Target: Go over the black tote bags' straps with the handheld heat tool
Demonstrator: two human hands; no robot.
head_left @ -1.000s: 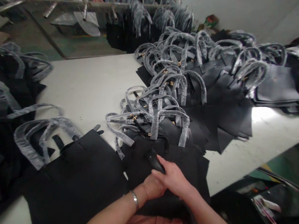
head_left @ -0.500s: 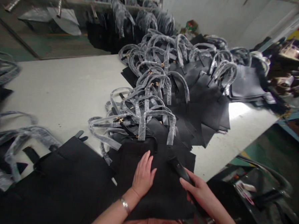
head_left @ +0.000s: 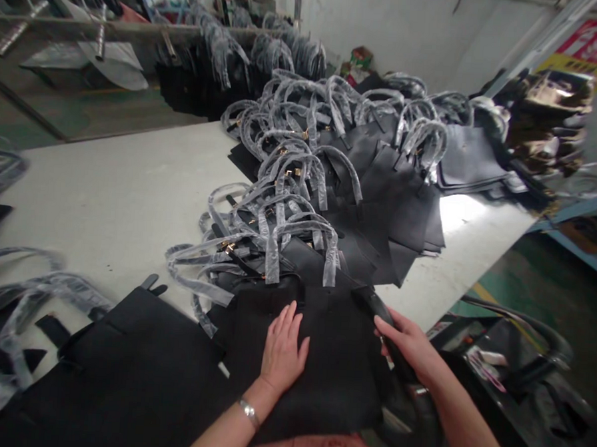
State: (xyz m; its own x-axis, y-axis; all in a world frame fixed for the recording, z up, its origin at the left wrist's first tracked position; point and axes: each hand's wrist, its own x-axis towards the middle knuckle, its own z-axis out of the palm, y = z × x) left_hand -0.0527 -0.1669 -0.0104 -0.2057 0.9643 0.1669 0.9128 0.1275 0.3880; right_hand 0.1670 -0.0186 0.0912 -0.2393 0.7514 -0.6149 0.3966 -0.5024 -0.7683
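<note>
My left hand (head_left: 282, 348) lies flat, fingers stretched, on a black bag panel (head_left: 331, 365) at the table's front edge. My right hand (head_left: 403, 336) is closed round a black tool (head_left: 381, 311) with a dark hose-like part curving down beneath the forearm. The tool's tip rests at or just over the panel's upper right corner; exact contact is hard to tell. Just beyond the panel, plastic-wrapped handles (head_left: 302, 234) stand up from overlapping black bags.
A long pale table (head_left: 120, 181) carries a large pile of black bags (head_left: 405, 196). More black pieces (head_left: 136, 362) lie at the left. A dark bin (head_left: 509, 401) with odds and ends stands at the lower right. Bags hang from a rail at the back.
My right hand has moved up and to the right with the tool, whose tip is now at the panel's upper right corner. My left hand stays on the panel. The view has shifted slightly.
</note>
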